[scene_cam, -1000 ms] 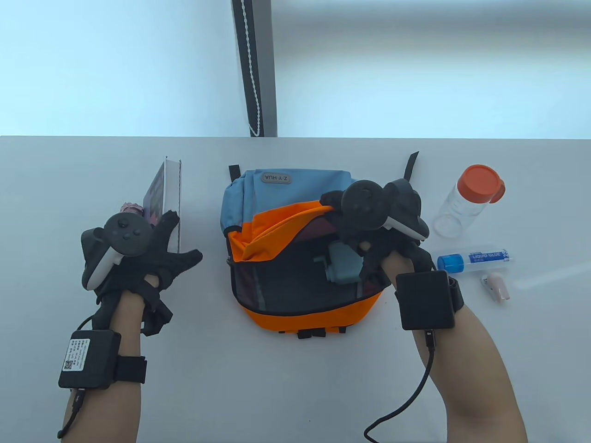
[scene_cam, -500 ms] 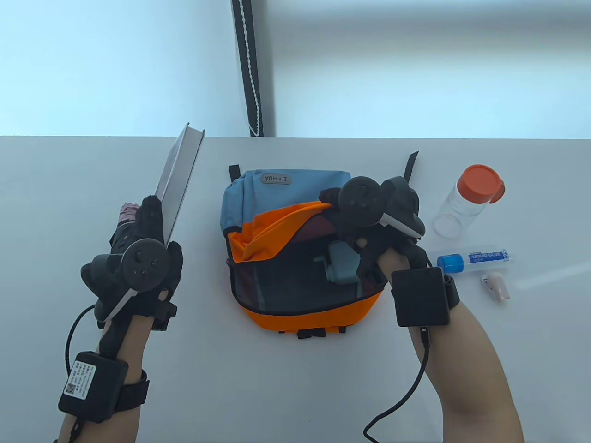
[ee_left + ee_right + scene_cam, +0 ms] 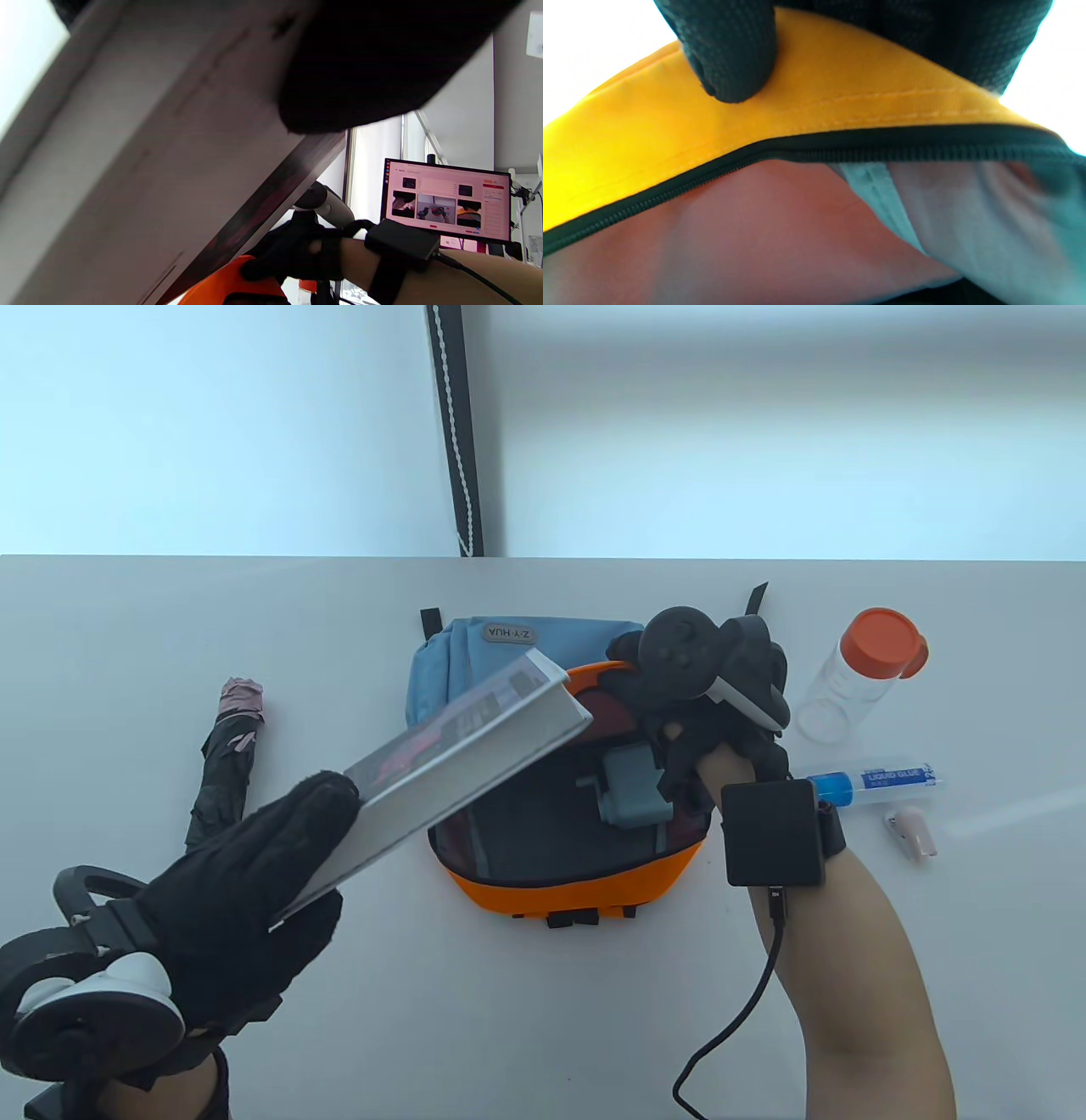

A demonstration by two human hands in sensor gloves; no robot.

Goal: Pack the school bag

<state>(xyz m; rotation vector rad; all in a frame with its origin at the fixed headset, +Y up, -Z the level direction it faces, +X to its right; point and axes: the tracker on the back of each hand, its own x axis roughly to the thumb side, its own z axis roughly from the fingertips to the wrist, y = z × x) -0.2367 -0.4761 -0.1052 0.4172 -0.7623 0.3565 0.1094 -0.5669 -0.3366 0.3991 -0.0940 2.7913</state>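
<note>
My left hand (image 3: 229, 891) has swung the book (image 3: 471, 755) up off the worktop (image 3: 127, 645), gripped by one end, now tilted over the bag (image 3: 543, 848). Right hand (image 3: 679, 704) pinches the orange flap (image 3: 840, 110), keeping it open. Next, I reckon: slide book in.

A pale grey table (image 3: 127, 645) carries a blue and orange school bag (image 3: 458, 661) at its centre, lying flat with its main compartment unzipped and a "Z·Y·HUA" patch at its far end. To the bag's left, well apart from it, a folded black and pink umbrella (image 3: 225, 755) lies lengthwise. On the right side of the table a clear plastic bottle with an orange cap (image 3: 857, 674) lies tilted on its side; nearer the front edge, a tube of liquid glue with a blue cap (image 3: 882, 779) lies crosswise, and just beside it sits a small pale pink clip-like item (image 3: 909, 831), too small to identify.
</note>
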